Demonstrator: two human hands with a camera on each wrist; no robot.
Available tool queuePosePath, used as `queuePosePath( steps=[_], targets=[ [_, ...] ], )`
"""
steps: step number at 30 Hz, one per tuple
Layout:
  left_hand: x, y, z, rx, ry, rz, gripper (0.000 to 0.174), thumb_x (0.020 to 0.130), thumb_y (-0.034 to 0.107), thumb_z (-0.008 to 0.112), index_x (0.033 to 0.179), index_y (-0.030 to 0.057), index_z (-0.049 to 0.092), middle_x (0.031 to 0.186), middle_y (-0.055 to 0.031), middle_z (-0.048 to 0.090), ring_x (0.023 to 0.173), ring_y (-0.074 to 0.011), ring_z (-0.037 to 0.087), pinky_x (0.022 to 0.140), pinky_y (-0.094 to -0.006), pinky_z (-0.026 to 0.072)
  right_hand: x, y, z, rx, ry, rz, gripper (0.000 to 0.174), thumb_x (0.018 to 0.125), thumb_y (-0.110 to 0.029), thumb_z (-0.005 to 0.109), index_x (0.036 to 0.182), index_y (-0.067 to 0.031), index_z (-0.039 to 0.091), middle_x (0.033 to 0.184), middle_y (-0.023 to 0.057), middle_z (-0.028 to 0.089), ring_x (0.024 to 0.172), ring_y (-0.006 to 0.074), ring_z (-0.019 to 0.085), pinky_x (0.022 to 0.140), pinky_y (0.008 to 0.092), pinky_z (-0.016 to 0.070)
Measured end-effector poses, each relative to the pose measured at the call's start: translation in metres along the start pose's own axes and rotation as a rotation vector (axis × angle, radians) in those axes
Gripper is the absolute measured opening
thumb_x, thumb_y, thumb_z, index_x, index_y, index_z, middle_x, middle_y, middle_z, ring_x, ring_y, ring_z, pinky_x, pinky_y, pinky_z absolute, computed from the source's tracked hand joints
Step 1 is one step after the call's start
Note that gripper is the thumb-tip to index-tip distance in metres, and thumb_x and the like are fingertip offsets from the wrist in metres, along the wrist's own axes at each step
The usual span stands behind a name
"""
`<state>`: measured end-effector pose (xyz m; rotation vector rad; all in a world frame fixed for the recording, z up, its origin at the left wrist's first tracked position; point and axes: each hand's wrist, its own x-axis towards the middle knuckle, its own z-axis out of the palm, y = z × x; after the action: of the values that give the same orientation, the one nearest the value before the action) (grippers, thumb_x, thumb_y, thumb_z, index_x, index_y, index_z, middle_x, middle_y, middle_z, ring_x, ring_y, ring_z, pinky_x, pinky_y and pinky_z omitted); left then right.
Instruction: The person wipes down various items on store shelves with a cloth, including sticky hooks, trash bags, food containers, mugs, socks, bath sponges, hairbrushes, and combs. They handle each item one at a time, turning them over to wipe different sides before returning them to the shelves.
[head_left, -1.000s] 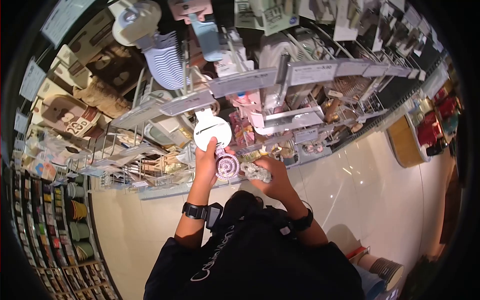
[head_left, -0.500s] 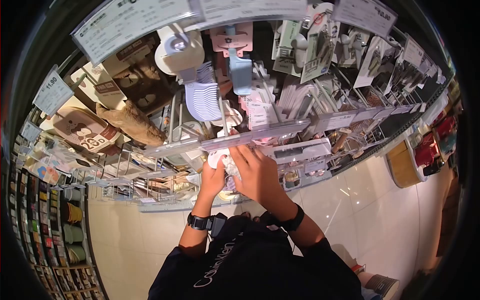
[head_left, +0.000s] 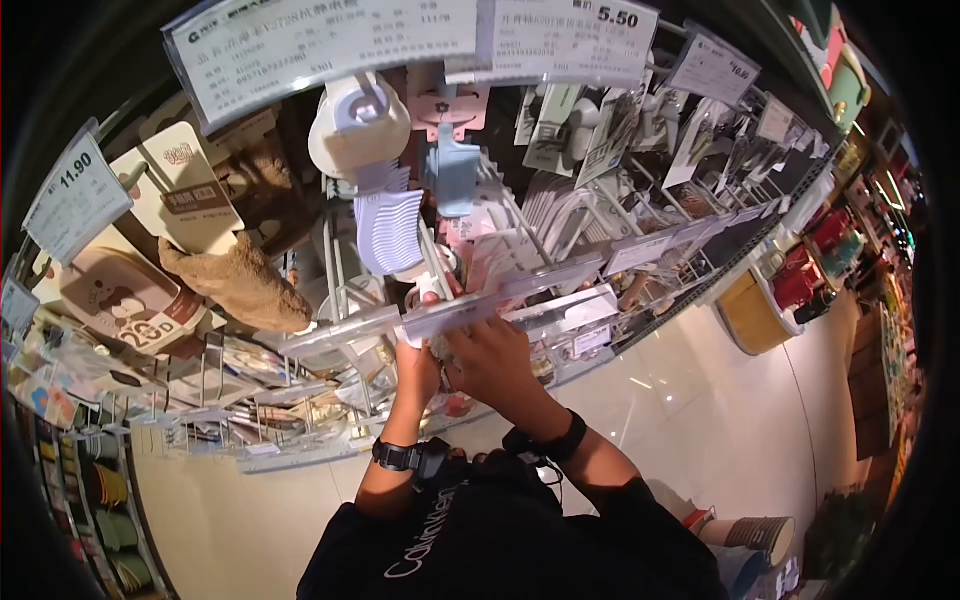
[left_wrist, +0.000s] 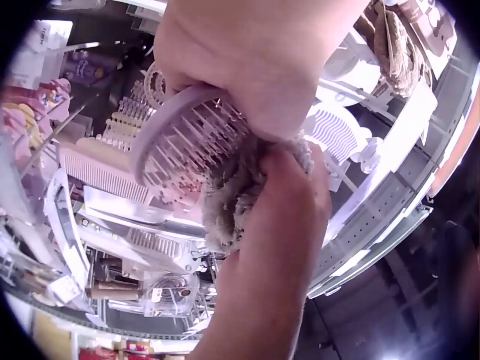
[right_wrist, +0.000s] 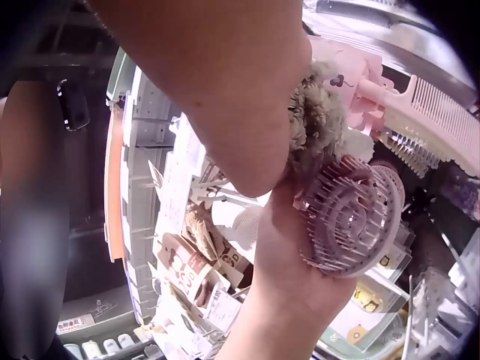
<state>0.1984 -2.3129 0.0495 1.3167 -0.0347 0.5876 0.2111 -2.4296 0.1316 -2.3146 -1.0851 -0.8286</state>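
Observation:
A round lilac hairbrush [left_wrist: 191, 135] with pale bristles is held by my left hand [left_wrist: 232, 64], its bristle side facing the left wrist view. My right hand [left_wrist: 274, 217] grips a grey fluffy bundle [left_wrist: 229, 202] against the brush's edge. From the right wrist view, the brush [right_wrist: 352, 217] sits in my left hand [right_wrist: 289, 262], below the bundle [right_wrist: 315, 112] in my right hand [right_wrist: 240, 127]. In the head view, left hand [head_left: 417, 372] and right hand [head_left: 490, 360] meet behind a clear shelf strip, which partly hides the fingers.
Blue combs [head_left: 455, 175] and a lilac wavy comb [head_left: 390, 230] hang just beyond the hands. A brown plush item [head_left: 235, 285] hangs at left. Price tags [head_left: 330, 50] jut out above. Tiled floor [head_left: 660, 385] lies below the rack.
My right hand, apart from the left a second ago, has come over to it with the fluffy bundle. The round white card beside the brush is now mostly covered. The head view has shifted.

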Motion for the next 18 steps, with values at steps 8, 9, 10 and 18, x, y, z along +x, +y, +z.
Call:
queuePosePath(
  steps=[8,9,10,18],
  targets=[
    [0.018,-0.014,-0.012,0.196,0.030,-0.177,0.027,0.090,0.016,0.050,0.111,-0.0002,0.056,0.101,-0.0091,0.061,0.092,-0.0196,0.058,0.077,-0.0323,0.0469,0.010,0.001,0.032,-0.129,-0.049,0.095,0.064,0.061,-0.017,0.067,0.125,-0.0178,0.056,0.128,0.0148,0.053,0.091,0.0291,0.063,0.074,0.0383,0.0514],
    [0.012,-0.019,-0.014,0.144,0.114,-0.146,0.028,0.087,0.011,0.052,0.112,-0.0014,0.055,0.100,-0.0104,0.061,0.092,-0.0206,0.059,0.077,-0.0328,0.0471,0.006,0.006,0.040,-0.127,-0.047,0.098,0.064,0.061,-0.017,0.067,0.125,-0.0178,0.056,0.128,0.0148,0.053,0.091,0.0291,0.063,0.074,0.0383,0.0514],
    [0.005,-0.023,-0.015,0.094,0.196,-0.114,0.031,0.084,0.006,0.053,0.114,-0.0025,0.053,0.099,-0.0117,0.061,0.091,-0.0216,0.059,0.076,-0.0332,0.0473,0.000,0.013,0.050,-0.006,-0.028,0.081,0.063,0.061,-0.018,0.067,0.123,-0.0178,0.057,0.125,0.0142,0.054,0.090,0.0296,0.063,0.074,0.0383,0.0514],
    [-0.062,0.005,0.014,0.681,0.342,0.253,0.042,0.076,-0.002,0.045,0.118,-0.0047,0.048,0.113,-0.0182,0.053,0.102,-0.0264,0.053,0.088,-0.0354,0.0414,-0.079,0.056,-0.026,0.452,0.080,0.241,0.047,0.055,-0.003,0.068,0.101,-0.0099,0.063,0.103,0.0121,0.061,0.089,0.0294,0.062,0.074,0.0368,0.0517]
  ],
)
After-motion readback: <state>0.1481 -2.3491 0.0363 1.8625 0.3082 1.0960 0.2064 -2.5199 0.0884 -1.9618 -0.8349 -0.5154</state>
